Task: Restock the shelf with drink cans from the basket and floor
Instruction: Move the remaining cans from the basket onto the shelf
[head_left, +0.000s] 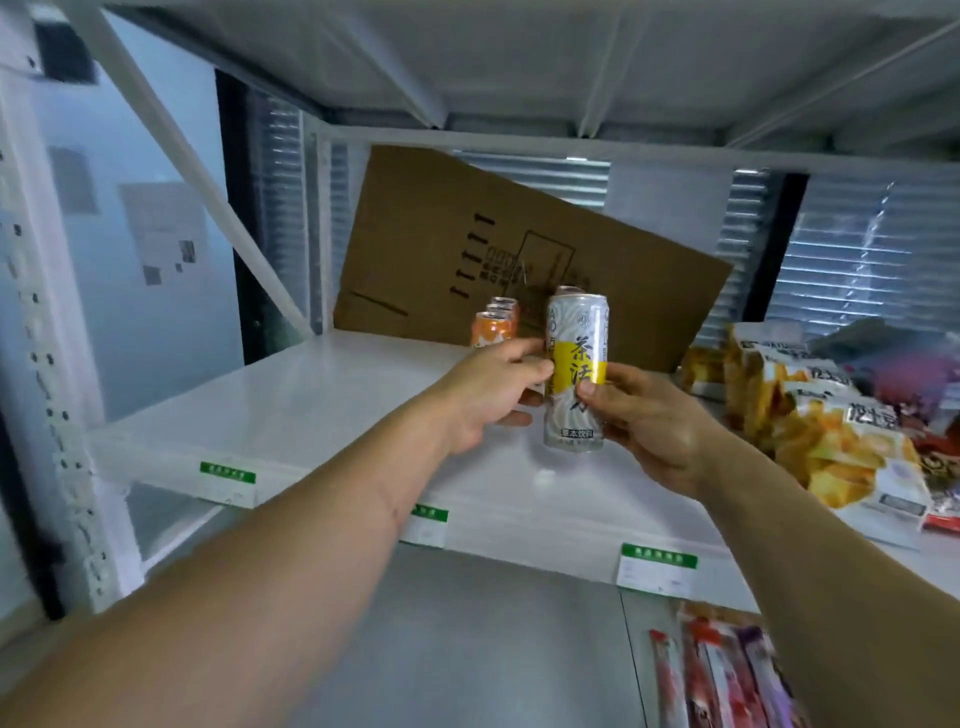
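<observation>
Both hands reach over the white shelf (322, 410) toward a tall can (575, 371), silver-white with a yellow band and dark characters; it stands upright at the middle of the shelf, its base at or just above the surface, which of the two I cannot tell. The right hand (652, 426) grasps the can's lower half, thumb across the yellow band, the other fingers curled round the far side. The left hand (488, 392) is at the can's left side, its fingers (524, 349) curled and touching the can; whether it grips this can or another thing behind it cannot be told, though something pale shows under its palm. Behind the left hand stand three short orange cans (493, 325) in a row running back toward a sheet of brown cardboard (498, 260), which leans tilted against the shelf's rear; the tall can is just right of them. Snack bags (810, 415), yellow and white, lie piled on the shelf's right end, well apart from the can. Green-and-white price tags (657, 566) hang along the front edge; packets (727, 675) show on the shelf below, at lower right.
</observation>
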